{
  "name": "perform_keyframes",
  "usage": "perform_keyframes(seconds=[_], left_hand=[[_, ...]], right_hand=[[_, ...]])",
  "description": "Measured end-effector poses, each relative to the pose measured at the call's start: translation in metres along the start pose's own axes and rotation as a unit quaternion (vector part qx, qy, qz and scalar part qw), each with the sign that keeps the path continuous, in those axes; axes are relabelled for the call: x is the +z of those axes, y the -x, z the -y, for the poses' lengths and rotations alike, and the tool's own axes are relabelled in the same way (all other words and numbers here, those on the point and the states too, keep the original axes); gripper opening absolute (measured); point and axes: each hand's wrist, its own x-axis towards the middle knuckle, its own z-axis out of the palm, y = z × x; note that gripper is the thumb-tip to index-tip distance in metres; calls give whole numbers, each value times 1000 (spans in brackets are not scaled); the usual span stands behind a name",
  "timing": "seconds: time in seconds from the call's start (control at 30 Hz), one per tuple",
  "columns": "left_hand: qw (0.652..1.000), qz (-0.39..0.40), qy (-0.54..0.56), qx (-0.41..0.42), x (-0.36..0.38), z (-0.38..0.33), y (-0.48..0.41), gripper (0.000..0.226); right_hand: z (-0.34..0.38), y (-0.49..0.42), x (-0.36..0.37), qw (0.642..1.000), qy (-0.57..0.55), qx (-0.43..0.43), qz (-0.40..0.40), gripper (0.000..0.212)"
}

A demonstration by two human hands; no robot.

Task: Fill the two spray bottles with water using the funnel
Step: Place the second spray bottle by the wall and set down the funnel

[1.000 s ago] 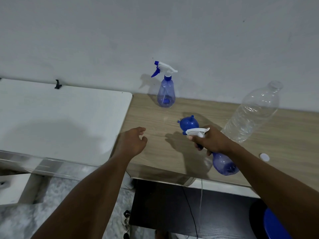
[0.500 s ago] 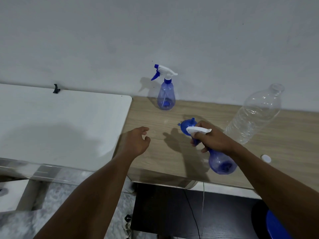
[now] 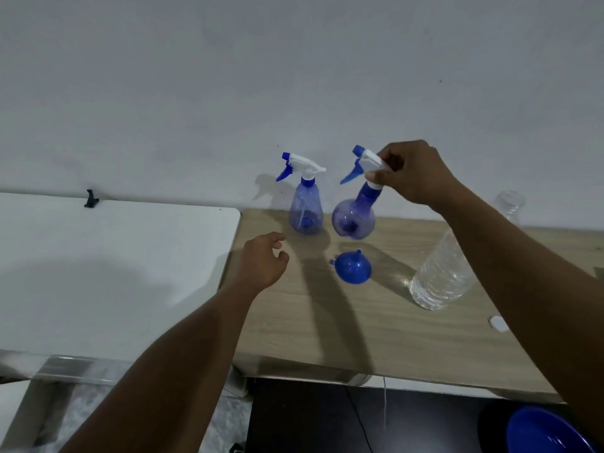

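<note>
My right hand [image 3: 413, 173] grips the white trigger head of a blue spray bottle [image 3: 354, 217] and holds it tilted in the air near the wall. Just left of it a second blue spray bottle [image 3: 305, 212] stands upright on the wooden table [image 3: 376, 322]. A blue funnel [image 3: 353, 268] lies mouth-down on the table below the held bottle. My left hand [image 3: 263, 261] hovers over the table's left edge, fingers loosely curled, holding nothing. A clear plastic water bottle [image 3: 441, 273] without its cap stands at the right, partly hidden by my right forearm.
A white bottle cap [image 3: 498, 323] lies on the table near my right forearm. A white table [image 3: 98, 273] adjoins the wooden one on the left, with a small black clip [image 3: 91, 199] at its back edge. A blue bowl [image 3: 549, 433] sits below, bottom right.
My right hand has lifted the spray bottle from the table's front and carried it back beside the other bottle. The funnel is now uncovered. My left hand has barely moved.
</note>
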Motion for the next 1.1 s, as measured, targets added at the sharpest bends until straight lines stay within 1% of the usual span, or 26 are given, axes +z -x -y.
perform_keyframes(seconds=[0.1,0.2,0.3,0.5,0.57,0.63,0.67,0.7,0.77,0.8,0.83,0.9,0.93,1.03,1.1], left_hand=[[1000,-2,4,0,7,-8,-6,40],[1000,-1,14,1,17,-11,-12,40],[1000,4,18,-1,25,-12,-15,40],[1000,24,16,-7,32,-11,-14,41],[999,27,17,-9,33,-12,-13,41],[999,28,19,-10,34,-15,-13,41],[999,31,18,-9,34,-18,-13,42],[999,34,17,-7,34,-22,-12,41],[999,33,20,3,38,-29,-11,40],[999,31,24,9,40,-33,-9,40],[999,31,27,14,44,-36,-6,40],[998,39,27,30,54,-45,4,40],[998,45,28,42,59,-48,10,38],[994,63,56,71,83,-55,30,31],[992,67,72,77,103,-58,43,30]], right_hand=[[-14,-31,14,998,55,10,15,20],[-33,-52,41,995,80,47,44,21],[-53,-60,68,991,106,64,59,20],[-78,-67,88,988,130,63,51,26],[-79,-69,89,985,140,73,69,33],[-74,-65,87,981,154,84,81,48],[-69,-60,84,982,157,81,67,54],[-63,-53,81,985,155,70,36,55],[-48,-32,73,991,117,30,-51,44],[-41,-18,70,993,77,18,-86,35],[-35,0,67,994,29,20,-104,26],[-27,40,65,992,-54,39,-103,15],[-27,61,65,992,-74,39,-96,12],[-44,126,65,993,-87,39,-65,12],[-65,165,60,994,-76,63,-40,12]])
